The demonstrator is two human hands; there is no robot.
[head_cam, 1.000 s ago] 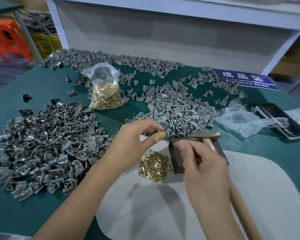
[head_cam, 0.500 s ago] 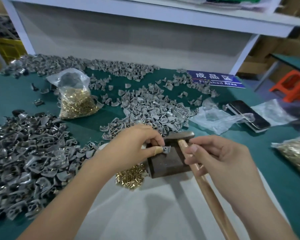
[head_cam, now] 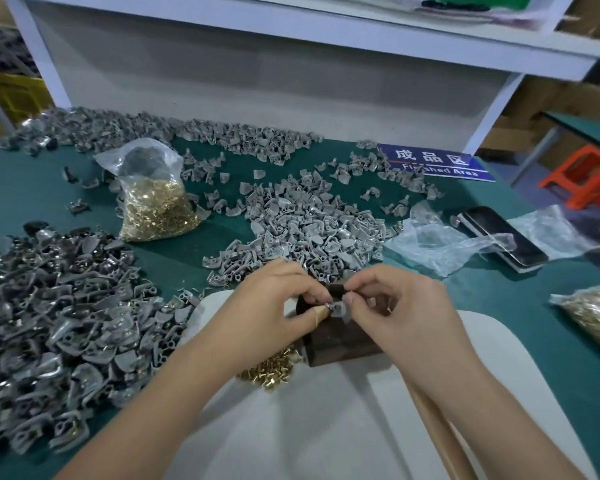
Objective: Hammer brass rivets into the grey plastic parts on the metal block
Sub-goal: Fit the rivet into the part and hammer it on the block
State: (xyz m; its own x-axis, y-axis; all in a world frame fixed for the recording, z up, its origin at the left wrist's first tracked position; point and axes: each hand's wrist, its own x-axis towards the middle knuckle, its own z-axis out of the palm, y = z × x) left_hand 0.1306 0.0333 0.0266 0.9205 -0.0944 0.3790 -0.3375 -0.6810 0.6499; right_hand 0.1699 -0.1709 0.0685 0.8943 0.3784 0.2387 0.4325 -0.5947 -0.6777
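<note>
A dark metal block (head_cam: 340,336) stands on a white mat (head_cam: 326,431). Over its top, my left hand (head_cam: 274,306) and my right hand (head_cam: 402,313) both pinch one small grey plastic part (head_cam: 341,309) between thumb and fingertips. A strip of tape wraps my left thumb tip. The hammer's wooden handle (head_cam: 437,441) runs out from under my right wrist toward the bottom edge; its head is hidden. A small heap of loose brass rivets (head_cam: 267,370) lies just left of the block, partly under my left wrist.
Unriveted grey parts (head_cam: 309,230) are heaped behind the block, darker riveted ones (head_cam: 49,313) at left. A rivet bag (head_cam: 156,206) stands at back left, another (head_cam: 596,317) at right. A phone (head_cam: 503,242) and crumpled plastic (head_cam: 440,244) lie at right.
My right hand has left its hold near the hammer head and come onto the grey part, which my left hand keeps on the block. The hammer head has dropped out of sight.
</note>
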